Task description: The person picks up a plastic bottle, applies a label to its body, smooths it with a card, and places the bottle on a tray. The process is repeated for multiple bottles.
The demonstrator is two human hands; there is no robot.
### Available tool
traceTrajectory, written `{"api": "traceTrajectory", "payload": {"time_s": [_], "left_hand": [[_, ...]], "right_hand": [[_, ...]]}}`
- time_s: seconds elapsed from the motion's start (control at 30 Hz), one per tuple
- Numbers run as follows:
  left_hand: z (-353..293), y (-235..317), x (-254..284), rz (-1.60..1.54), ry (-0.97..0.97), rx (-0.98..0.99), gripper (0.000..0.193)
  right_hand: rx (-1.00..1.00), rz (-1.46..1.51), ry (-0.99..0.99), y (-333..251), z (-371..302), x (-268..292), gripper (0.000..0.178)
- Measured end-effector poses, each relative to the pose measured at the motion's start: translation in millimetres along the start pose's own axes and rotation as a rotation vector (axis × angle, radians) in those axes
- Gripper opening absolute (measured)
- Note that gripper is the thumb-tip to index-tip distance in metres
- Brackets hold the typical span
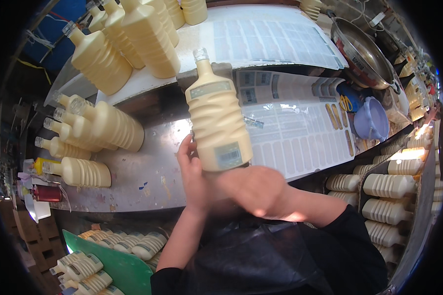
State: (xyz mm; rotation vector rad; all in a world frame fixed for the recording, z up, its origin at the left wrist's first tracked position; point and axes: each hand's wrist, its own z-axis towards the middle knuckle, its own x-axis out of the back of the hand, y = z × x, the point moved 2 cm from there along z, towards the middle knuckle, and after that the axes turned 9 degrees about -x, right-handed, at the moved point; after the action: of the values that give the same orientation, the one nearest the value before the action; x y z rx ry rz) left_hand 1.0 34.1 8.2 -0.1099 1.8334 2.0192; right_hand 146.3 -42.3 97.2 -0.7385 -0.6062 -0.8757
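Note:
A cream, wavy-sided bottle (216, 118) with a clear threaded neck is in front of me, its neck pointing away. One label strip crosses its shoulder, and another label with a barcode sits near its base. My left hand (194, 169) grips the bottle's lower left edge, fingers bent along its side. At the base, my right hand (253, 189) is smeared by motion, with its fingers hidden. Close by on the right lies a sheet of labels (300, 128), partly peeled. A small loose label strip (253, 122) sticks out beside the bottle.
Cream bottles stand at the back left (150, 39) and lie at the left (86, 172). On the right are a lilac bucket (371, 120), yellow-handled scissors (346, 103) and a metal pan (364, 49). More bottles fill racks (389, 187) at right and a green-sided bin (108, 260) below.

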Motion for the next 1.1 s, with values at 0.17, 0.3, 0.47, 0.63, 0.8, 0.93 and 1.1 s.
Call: {"api": "traceTrajectory", "payload": {"time_s": [0.17,0.3,0.47,0.63,0.8,0.93,1.1], "left_hand": [[5.7,0.2,-3.4,0.275,0.008,-0.133,0.058],[10.2,-4.2,-8.9,0.620,-0.013,-0.255,0.061],[10.3,-8.4,-8.1,0.642,-0.019,-0.296,0.060],[9.5,-4.8,-10.6,0.616,-0.027,-0.240,0.062],[10.3,-0.1,-8.9,0.404,0.029,-0.118,0.062],[7.0,-9.5,-2.1,0.280,0.052,-0.082,0.053],[6.9,-5.8,8.3,0.195,0.111,-0.070,0.034]], "right_hand": [[-0.666,0.194,0.096,19.7,5.0,-0.7,0.029],[-0.702,0.108,0.051,16.5,-4.2,-8.0,0.034],[-0.797,0.150,0.115,39.7,-15.2,-3.6,0.034],[-0.606,0.006,0.131,43.0,0.1,4.6,0.030],[-0.300,-0.068,0.185,42.3,3.1,5.5,0.023],[0.006,0.146,0.007,17.0,-18.2,2.5,0.023],[-0.024,-0.058,0.074,2.2,15.2,13.2,0.032]]}}
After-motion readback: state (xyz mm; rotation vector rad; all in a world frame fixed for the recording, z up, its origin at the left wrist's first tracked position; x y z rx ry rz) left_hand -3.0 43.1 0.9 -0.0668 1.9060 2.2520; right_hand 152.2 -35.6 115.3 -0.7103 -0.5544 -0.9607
